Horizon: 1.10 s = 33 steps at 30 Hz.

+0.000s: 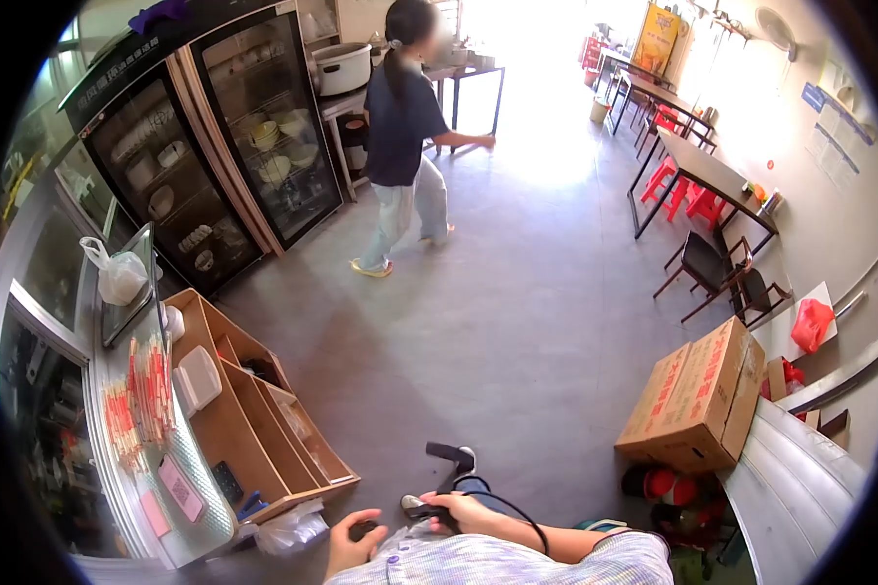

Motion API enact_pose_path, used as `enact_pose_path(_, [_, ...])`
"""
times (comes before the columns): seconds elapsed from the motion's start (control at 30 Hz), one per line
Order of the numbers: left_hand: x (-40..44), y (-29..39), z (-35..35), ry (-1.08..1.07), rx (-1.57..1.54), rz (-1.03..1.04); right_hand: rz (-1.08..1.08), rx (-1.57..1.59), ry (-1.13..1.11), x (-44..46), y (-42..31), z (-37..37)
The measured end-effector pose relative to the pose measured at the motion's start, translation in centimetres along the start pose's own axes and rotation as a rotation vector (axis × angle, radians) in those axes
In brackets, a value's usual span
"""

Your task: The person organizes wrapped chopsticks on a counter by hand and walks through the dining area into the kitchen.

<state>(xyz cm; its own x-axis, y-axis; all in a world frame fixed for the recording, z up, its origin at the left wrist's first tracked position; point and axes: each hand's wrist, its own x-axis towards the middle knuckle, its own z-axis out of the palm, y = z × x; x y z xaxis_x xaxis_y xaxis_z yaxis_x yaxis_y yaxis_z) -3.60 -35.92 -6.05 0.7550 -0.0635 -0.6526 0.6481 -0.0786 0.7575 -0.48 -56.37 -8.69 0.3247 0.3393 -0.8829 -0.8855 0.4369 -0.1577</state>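
My left hand (354, 539) is at the bottom centre, in front of my shirt (488, 561), with its fingers curled round a small dark object (363, 529). To its right, my right hand (456, 514) is closed on a black item (443, 517), too small to make out. A black cord (512, 502) loops from near the right hand over the forearm. A dark strap (446, 451) sticks out beyond the hands, above my shoes (466, 460).
A person (405, 127) walks near glass-door cabinets (263, 127). At left are a wooden shelf unit (263, 429) and a counter with wrapped chopsticks (139, 400). Cardboard boxes (693, 395), a chair (702, 265) and tables (707, 166) stand at right.
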Motion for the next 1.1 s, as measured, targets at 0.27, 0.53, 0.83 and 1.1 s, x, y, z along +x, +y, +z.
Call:
enact_pose_path(0.27, [3.8, 2.1, 10.4, -0.249, 0.246, 0.139, -0.055, -0.087, -0.222, 2.6, -1.7, -9.3])
enact_pose_path(0.53, [6.7, 5.6, 21.9, -0.370, 0.436, 0.140, -0.120, 0.044, -0.290, -2.0, -8.0, -18.3])
enact_pose_path(0.83, [6.8, 7.0, 26.1, -0.238, 0.337, 0.115, -0.068, 0.143, -0.360, -2.8, -10.8, -21.4])
enact_pose_path(1.1, [6.3, 6.5, 27.0, -0.120, 0.333, 0.114, -0.004, 0.067, -0.286, -5.0, -13.1, -21.0])
